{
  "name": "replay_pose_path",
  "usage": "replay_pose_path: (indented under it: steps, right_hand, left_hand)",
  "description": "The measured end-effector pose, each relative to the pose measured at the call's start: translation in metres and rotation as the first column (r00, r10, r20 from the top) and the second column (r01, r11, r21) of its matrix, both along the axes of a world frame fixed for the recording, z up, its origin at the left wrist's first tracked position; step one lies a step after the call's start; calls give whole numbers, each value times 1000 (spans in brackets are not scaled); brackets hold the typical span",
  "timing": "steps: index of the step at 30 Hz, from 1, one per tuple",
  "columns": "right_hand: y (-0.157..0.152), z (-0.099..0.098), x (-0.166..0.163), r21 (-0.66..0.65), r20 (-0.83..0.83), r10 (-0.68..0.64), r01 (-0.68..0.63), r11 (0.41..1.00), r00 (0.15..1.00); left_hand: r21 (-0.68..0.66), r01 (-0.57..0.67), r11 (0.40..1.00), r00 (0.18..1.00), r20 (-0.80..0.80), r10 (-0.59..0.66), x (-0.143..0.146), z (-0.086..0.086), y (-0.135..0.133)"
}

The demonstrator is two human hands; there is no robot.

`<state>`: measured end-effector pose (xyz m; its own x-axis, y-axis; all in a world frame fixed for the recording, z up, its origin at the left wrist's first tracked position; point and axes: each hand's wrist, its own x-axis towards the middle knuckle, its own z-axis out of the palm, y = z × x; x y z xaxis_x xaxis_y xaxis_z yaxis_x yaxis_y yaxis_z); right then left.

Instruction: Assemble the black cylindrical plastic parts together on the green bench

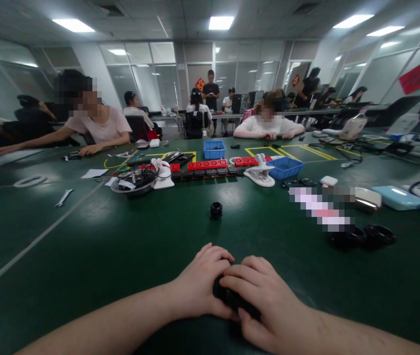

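Both hands are working one piece at the near edge: the left hand is curling round a black object from the left, thumb low, and the right hand is closing over it from the right, fingers lying across its top. The object is sitting between the two palms, near centre, above or on the green table; the fingers are covering most of it, so I can't tell exactly what it is, nor whether its underside is touching the surface. Step in hand, as I'm judging it: two-handed holding or manipulating, with neither hand reaching for anything else. The next move is probably calling for a steady left grip and freer right fingers, with the piece being turned enough to show its covered side; that's a judgement, since no turning is showing. A small black ring-like part is standing alone just beyond the hands, well within reach, and two black round parts are lying at the right, near each other. Farther out, a red strip is running across the middle between a metal bowl on the left and a blue tray on the right, with a white clip standing just left of the tray. A wrench is lying far left, well apart from the hands.
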<state>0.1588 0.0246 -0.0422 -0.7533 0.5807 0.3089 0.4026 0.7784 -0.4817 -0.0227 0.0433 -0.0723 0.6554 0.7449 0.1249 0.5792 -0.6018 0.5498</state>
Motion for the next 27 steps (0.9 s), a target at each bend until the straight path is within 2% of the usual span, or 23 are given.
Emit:
replay_pose_path:
  steps: [6,16,20,24,27]
  right_hand:
    - [0,-2,1,36,30,76,-77,996,997]
    - [2,-15,0,306,78,177,-192,932,981]
    - [2,-18,2,374,74,220,-232,898,973]
    - [1,-10,9,354,-34,280,-250,901,959]
    - [0,1,15,349,-120,212,-158,924,970]
  left_hand:
    - [21,-7,1000,1000,-2,7,2,1,0]
    - [-8,-9,1000,1000,-22,9,1,2,-1]
    - [-7,-2,1000,1000,-12,2,1,2,-2]
    - [-16,4,1000,1000,-26,-5,1,2,-2]
    - [-27,5,1000,999,-35,-6,1,2,0]
